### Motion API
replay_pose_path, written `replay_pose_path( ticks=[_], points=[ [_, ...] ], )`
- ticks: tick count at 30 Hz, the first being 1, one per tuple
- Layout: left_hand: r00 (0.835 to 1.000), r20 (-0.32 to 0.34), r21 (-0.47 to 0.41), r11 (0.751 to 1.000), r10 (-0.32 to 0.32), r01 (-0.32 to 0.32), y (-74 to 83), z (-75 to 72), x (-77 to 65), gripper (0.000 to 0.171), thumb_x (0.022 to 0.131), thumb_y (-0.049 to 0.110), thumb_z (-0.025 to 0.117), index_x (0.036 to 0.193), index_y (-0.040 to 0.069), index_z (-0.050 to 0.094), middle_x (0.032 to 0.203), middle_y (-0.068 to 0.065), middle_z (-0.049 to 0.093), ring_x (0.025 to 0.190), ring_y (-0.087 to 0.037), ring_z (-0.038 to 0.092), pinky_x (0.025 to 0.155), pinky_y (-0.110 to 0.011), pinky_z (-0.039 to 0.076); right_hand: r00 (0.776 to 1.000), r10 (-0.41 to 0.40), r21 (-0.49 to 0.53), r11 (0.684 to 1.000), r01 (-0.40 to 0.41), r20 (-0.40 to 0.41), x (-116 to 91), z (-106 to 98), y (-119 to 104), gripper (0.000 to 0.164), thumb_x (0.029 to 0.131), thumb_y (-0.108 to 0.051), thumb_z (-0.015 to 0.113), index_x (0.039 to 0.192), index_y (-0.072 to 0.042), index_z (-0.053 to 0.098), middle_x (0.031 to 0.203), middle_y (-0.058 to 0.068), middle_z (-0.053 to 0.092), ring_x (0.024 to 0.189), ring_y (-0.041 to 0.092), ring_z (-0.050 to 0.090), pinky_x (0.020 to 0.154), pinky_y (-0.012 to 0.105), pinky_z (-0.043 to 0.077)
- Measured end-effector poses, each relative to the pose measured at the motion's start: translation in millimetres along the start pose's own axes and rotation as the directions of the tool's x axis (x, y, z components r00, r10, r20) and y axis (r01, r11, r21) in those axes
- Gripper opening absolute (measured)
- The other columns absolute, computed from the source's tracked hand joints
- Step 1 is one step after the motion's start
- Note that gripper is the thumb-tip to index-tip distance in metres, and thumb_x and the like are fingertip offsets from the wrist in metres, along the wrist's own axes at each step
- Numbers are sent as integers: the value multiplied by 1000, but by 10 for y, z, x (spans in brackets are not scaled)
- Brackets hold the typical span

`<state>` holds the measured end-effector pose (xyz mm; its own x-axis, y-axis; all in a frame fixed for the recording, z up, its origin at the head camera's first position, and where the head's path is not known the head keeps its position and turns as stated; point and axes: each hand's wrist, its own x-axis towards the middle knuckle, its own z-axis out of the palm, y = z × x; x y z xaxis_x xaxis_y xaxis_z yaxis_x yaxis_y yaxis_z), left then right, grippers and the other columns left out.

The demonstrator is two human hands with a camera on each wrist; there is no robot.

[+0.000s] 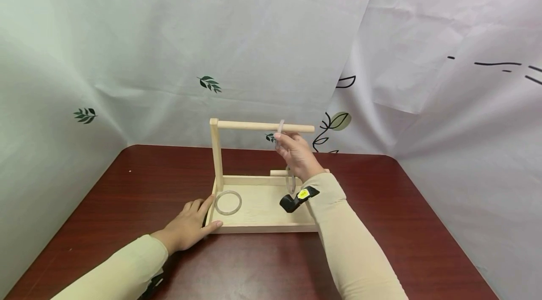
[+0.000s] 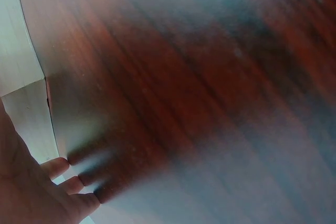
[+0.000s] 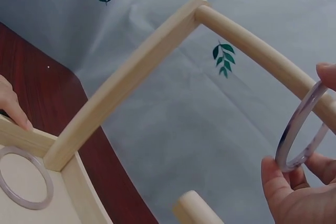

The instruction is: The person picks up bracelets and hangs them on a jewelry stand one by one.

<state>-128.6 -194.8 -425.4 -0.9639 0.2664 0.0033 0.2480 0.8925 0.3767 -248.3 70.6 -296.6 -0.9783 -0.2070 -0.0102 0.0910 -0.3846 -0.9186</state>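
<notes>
My right hand (image 1: pixel 298 156) holds a pale, translucent bangle (image 3: pixel 296 132) between thumb and fingers. That bangle is around the upper wooden rod (image 1: pixel 250 125) of a display stand, towards its free right end. A second bangle (image 1: pixel 290 183) hangs at the short lower rod (image 1: pixel 277 173), partly hidden by my right wrist. Flat in the stand's shallow wooden tray (image 1: pixel 262 229) lies a third bangle (image 1: pixel 228 213), at the left. My left hand (image 1: pixel 188 225) rests on the tray's left front corner, fingers extended along the left rim and thumb at the front edge.
An upright wooden post (image 1: pixel 217 156) carries the upper rod at the left. The stand is on a dark red-brown table (image 1: pixel 139 187). White cloth (image 1: pixel 148 55) with printed leaves surrounds the table's back and sides.
</notes>
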Motion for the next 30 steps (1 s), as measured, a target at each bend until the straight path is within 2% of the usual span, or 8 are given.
replay_pose_path(
  ticks=[8,14,17,20,23,26,30],
  points=[
    [1000,3,-3,1000,-1,1,-15,13,4,82,93,61,48,151,7,28,133,-25,44,126,-46,39,97,-60,38,1000,-18,4,1000,18,23,18,137,54,23,90,0,56,111,-9,52,107,-1,50,97,12,48,83,27,41],
    [1000,0,-3,1000,2,-2,-13,10,-2,82,93,61,47,151,7,28,132,-25,44,126,-46,39,97,-59,38,999,-7,7,1000,7,45,41,223,97,32,90,1,55,121,-5,50,125,3,46,109,15,45,103,40,34],
    [1000,-8,-10,1000,2,-2,-12,7,-7,82,93,61,49,151,6,29,132,-26,45,125,-46,39,96,-60,38,998,-8,7,1000,8,60,58,272,117,29,90,1,55,119,-5,51,123,4,47,105,14,46,100,37,36],
    [1000,-14,-16,1000,6,-6,-10,8,-10,81,93,59,50,150,6,29,131,-26,45,125,-47,40,95,-61,38,998,-6,0,1000,6,63,71,329,136,25,90,1,56,114,-5,53,117,2,49,100,13,47,90,31,39],
    [1000,-13,-23,1000,6,-6,-10,9,-11,81,93,58,50,150,6,29,131,-27,45,125,-47,39,95,-61,38,998,-2,2,1000,2,62,84,390,159,25,90,2,56,114,-5,54,115,2,50,100,13,48,90,32,40],
    [1000,-13,-25,1000,5,-5,-15,14,-11,81,93,60,49,150,6,29,131,-27,45,125,-48,39,95,-61,38,998,9,-10,1000,-8,66,84,451,179,30,90,1,57,120,-2,53,122,7,50,105,15,49,95,36,39],
    [1000,-22,-17,1000,14,-14,-28,32,-4,81,93,61,47,150,6,30,131,-28,45,125,-48,39,95,-62,38,995,30,-34,999,-27,91,78,512,210,41,91,0,56,132,2,48,140,13,43,113,17,48,104,40,36]
  ],
)
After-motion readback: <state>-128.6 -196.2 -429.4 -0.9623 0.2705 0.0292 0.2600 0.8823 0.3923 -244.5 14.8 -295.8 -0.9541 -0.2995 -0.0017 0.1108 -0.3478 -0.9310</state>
